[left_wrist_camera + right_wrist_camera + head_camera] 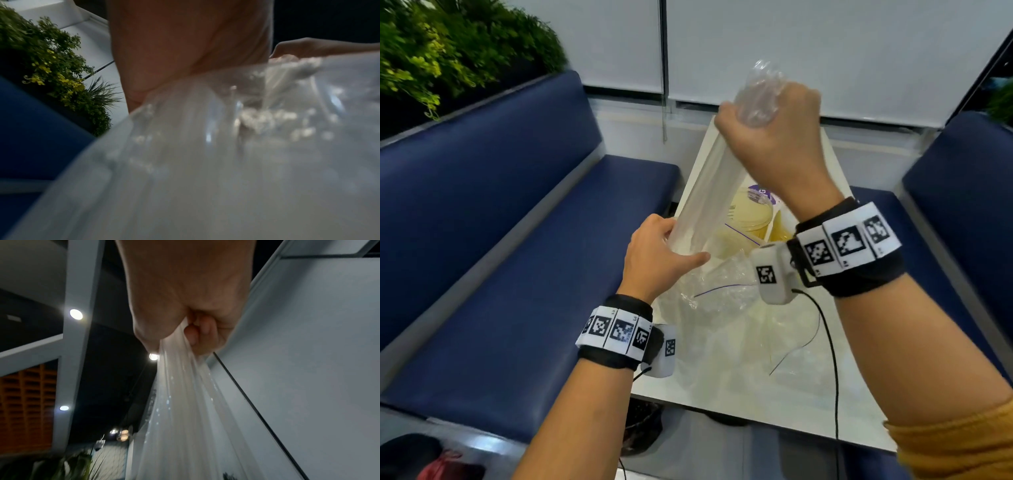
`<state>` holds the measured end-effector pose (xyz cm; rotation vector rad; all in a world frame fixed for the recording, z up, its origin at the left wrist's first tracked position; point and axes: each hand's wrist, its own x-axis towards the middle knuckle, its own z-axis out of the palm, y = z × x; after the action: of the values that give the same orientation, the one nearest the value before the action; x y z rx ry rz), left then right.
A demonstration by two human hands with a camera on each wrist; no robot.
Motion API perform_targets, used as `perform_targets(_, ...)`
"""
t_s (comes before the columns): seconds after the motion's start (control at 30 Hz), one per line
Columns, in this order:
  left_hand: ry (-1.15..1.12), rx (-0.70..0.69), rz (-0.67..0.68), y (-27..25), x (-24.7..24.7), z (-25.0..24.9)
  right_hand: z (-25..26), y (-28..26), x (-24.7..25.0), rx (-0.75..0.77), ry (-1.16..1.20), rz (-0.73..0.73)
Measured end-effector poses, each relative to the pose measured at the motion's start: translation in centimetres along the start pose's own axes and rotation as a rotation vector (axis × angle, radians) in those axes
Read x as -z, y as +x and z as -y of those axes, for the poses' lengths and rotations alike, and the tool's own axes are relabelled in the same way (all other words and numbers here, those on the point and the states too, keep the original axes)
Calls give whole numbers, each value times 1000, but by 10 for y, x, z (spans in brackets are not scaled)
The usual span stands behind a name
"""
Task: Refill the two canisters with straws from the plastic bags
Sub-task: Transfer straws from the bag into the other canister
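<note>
A long clear plastic bag of pale straws (705,192) hangs slanted over the white table (825,404). My right hand (770,137) is raised and grips the bag's bunched top end in a fist; the right wrist view shows the fingers (197,332) curled round the straws (185,402). My left hand (661,246) holds the bag's lower end, thumb out to the right. In the left wrist view the bag (205,162) is a blur under my palm. Behind the bag stand two yellowish canisters (748,214) (780,231), partly hidden.
Crumpled clear bags (722,291) with a purple zip line lie on the table near my wrists. Blue padded benches run along the left (517,240) and the right (955,192). Plants (431,51) stand behind the left bench. A black cable (834,359) hangs from my right wrist.
</note>
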<state>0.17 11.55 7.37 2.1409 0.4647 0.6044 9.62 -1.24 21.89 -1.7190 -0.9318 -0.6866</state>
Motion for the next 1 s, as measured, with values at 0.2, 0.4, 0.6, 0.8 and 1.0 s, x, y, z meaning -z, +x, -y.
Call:
perform_targets(0.2, 15, -29, -35, 7, 7, 21, -2, 36, 26, -67, 97, -166)
perform_targets(0.4, 51, -11, -61, 9, 22, 31, -41, 68, 30, -77, 34, -378)
perform_targets(0.6, 53, -23, -77, 9, 29, 41, -118, 62, -11, -235, -339, -226)
perform_targets(0.8, 33, -59, -65, 11, 26, 43, -160, 38, -49, -371, -459, -108)
perform_targets(1.0, 21, -79, -57, 15, 23, 43, -176, 29, -61, -423, -509, -20)
